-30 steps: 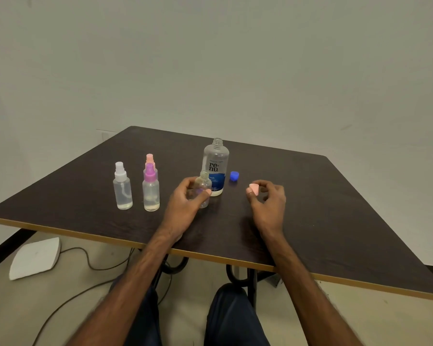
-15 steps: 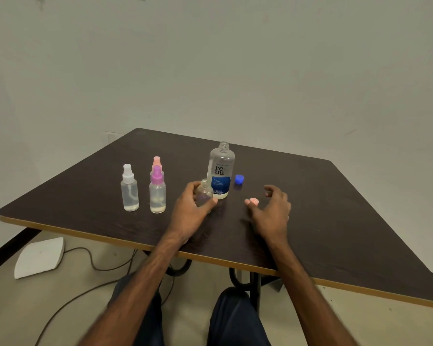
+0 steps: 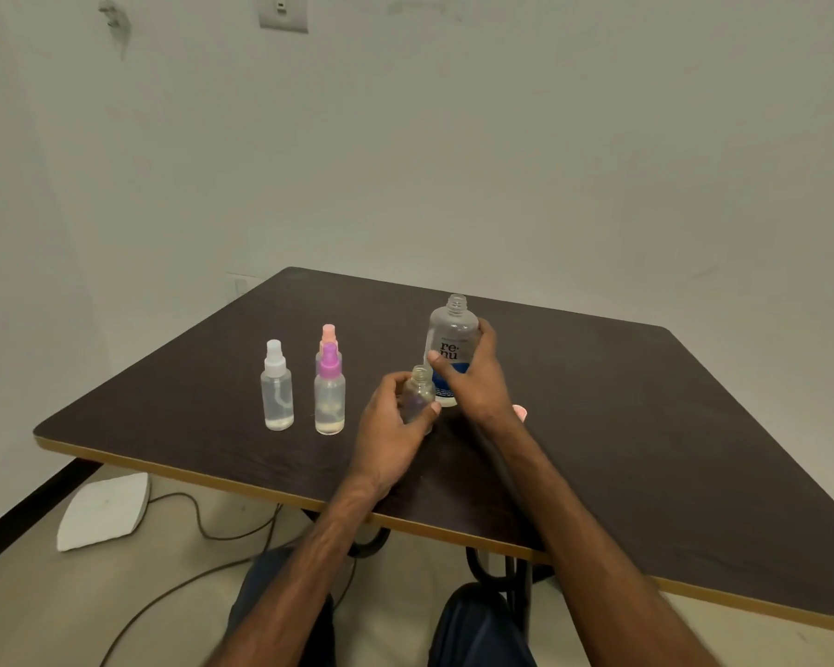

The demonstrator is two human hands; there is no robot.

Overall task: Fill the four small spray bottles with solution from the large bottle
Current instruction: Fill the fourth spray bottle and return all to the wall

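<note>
The large clear bottle (image 3: pixel 451 332) with a blue label stands uncapped on the dark table (image 3: pixel 622 426). My right hand (image 3: pixel 475 377) is wrapped around its middle. Just in front of it stands a small clear bottle (image 3: pixel 419 389) without a top, held by my left hand (image 3: pixel 393 426). To the left stand three capped spray bottles: white top (image 3: pixel 276 387), purple top (image 3: pixel 329 392), and pink top (image 3: pixel 328 335) behind the purple one. A pink spray top (image 3: pixel 520 413) lies on the table behind my right wrist. The blue cap is hidden.
The table's front edge (image 3: pixel 261 486) runs close to my knees. On the floor to the left lie a white flat object (image 3: pixel 104 510) and a cable (image 3: pixel 203 527). A wall stands right behind the table.
My right hand let go of the pink spray top, left it on the table, and moved left and forward onto the large bottle. My left hand stayed on the small bottle.
</note>
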